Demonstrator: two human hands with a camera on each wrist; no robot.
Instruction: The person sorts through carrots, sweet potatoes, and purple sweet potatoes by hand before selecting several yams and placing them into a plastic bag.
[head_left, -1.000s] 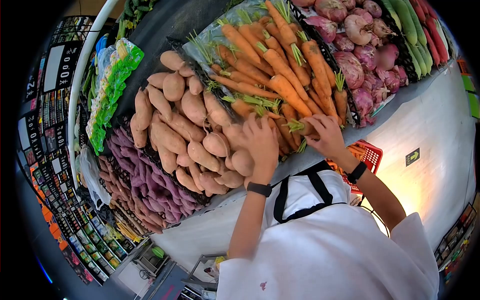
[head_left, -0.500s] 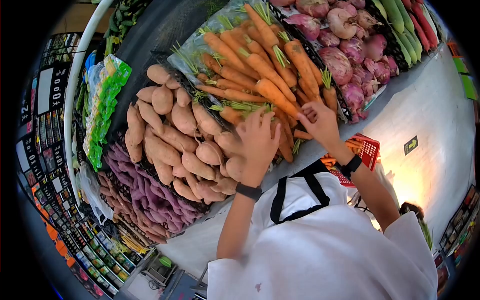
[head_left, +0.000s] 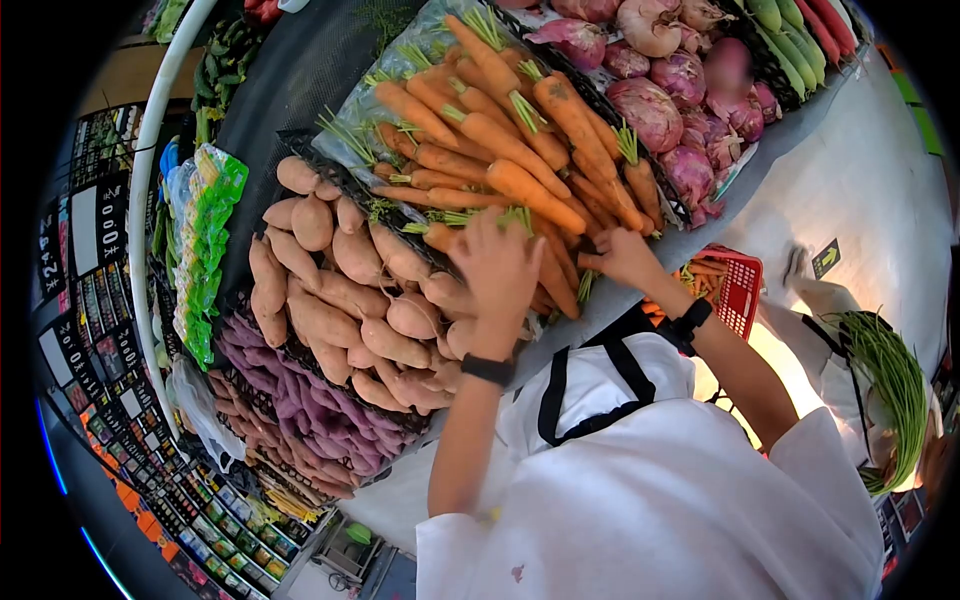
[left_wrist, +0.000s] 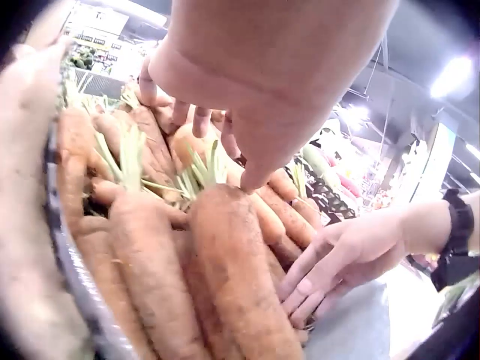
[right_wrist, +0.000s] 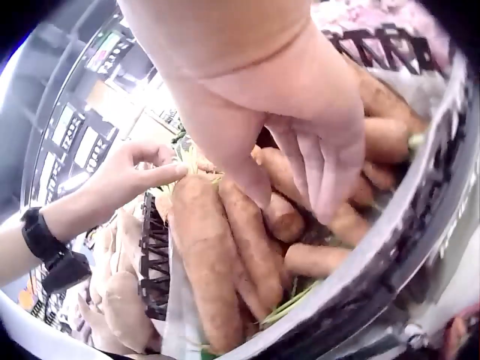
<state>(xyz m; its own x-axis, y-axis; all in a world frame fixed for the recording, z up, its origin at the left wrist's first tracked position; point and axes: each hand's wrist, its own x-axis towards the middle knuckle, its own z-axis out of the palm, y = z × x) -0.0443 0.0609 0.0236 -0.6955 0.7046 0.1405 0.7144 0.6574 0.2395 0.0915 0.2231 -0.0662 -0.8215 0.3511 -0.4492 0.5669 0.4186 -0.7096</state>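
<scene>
- The left hand (head_left: pixel 497 268) is resting with its fingers spread and relaxed on the carrots (head_left: pixel 500 150) at the near edge of the heap. It is gripping nothing.
- The right hand (head_left: pixel 622 258) is pressing straight fingers against the carrot ends just beside it, also loose. To my eye both hands are lying flat there to steady the front row.
- The carrots are lying lengthwise in a sloping pile inside a black crate (head_left: pixel 668 205). They are sitting between the sweet potatoes (head_left: pixel 340 280) and the red onions (head_left: pixel 650 110), probably so that shoppers are seeing each kind apart.
- A plastic liner (right_wrist: pixel 390 45) is showing dark lettering too smeared to read.
- The price tags (head_left: pixel 100 220) are carrying digits, turned and too small for me to make out.
- A floor sign (head_left: pixel 825 258) is showing only an arrow.
</scene>
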